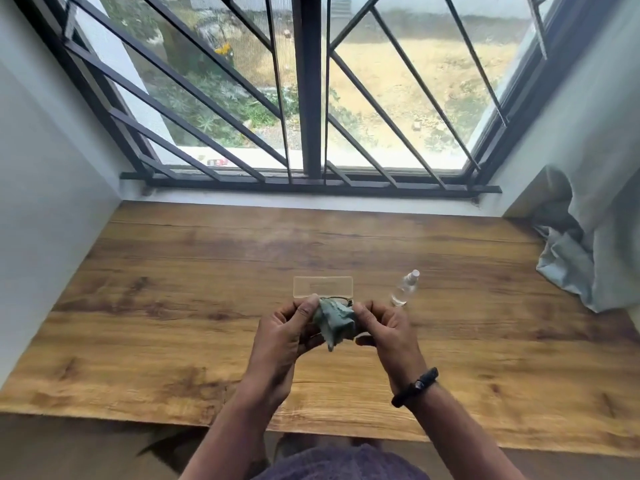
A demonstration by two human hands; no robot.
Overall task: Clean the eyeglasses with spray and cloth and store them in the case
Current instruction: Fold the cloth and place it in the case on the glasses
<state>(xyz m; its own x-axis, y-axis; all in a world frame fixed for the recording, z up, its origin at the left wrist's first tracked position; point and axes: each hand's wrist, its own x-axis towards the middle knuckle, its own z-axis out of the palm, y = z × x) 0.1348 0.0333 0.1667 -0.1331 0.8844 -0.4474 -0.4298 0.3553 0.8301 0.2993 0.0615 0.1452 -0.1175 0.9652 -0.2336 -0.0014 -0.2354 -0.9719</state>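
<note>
Both hands are raised over the middle of the wooden table (pixel 173 306). My left hand (pixel 287 327) and my right hand (pixel 384 323) hold a pale green cloth (pixel 334 322) bunched between them. The cloth is wrapped over the eyeglasses (pixel 337 299); only a thin dark stretch of frame shows above it. My left thumb presses the cloth's top corner. The clear plastic case (pixel 322 286) lies flat on the table just behind my hands. A small clear spray bottle (pixel 405 288) with a white cap stands to the right of the case.
A barred window (pixel 311 98) closes off the far edge of the table. White walls stand at both sides. A grey curtain (pixel 581 258) bunches onto the table's far right corner. The table's near edge runs just above my lap.
</note>
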